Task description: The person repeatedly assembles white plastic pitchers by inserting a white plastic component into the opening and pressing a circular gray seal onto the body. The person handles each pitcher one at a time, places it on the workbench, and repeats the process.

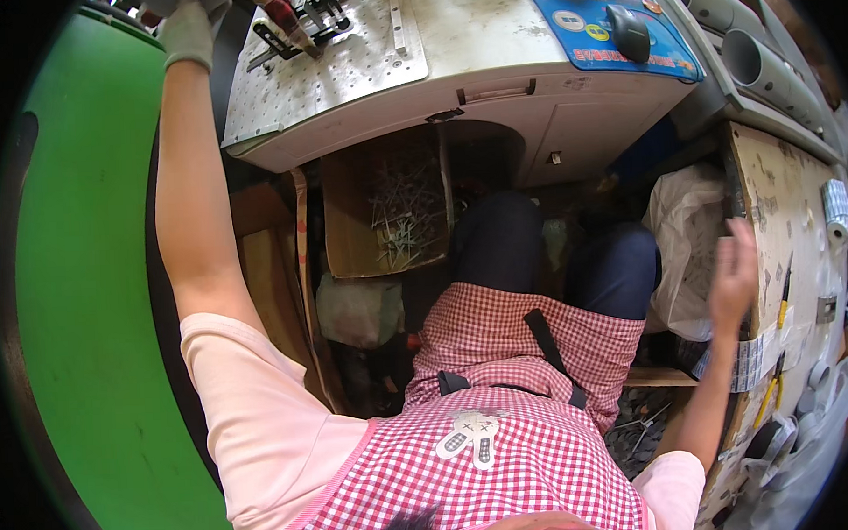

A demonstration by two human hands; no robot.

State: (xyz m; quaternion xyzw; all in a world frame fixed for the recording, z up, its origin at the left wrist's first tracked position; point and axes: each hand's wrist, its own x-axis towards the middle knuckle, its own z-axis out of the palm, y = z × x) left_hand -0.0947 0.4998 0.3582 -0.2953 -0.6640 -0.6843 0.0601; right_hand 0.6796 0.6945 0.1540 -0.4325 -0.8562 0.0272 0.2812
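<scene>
My left arm reaches far forward, and my left hand (190, 32), in a pale glove, is at the top edge of the view. Its fingers are mostly hidden against a grey rounded thing that the frame cuts off. Next to it is a perforated metal plate (370, 66) bearing a black metal fixture (317, 21) and a red tool-like part (288, 22). My right hand (733, 278), bare and slightly blurred, is raised beside the edge of a worn wooden board (767, 197). Its fingers are stretched out, with nothing visible in them. A white plastic bag (685, 256) hangs just left of it.
A black computer mouse (629, 34) lies on a blue mat (583, 16). Under the white table, a cardboard box (348, 221) holds thin metal pieces. Yellow-handled tools (783, 310) and a roll (835, 223) lie on the board. Grey pipes (763, 71) are beyond; a green panel (89, 305) stands left.
</scene>
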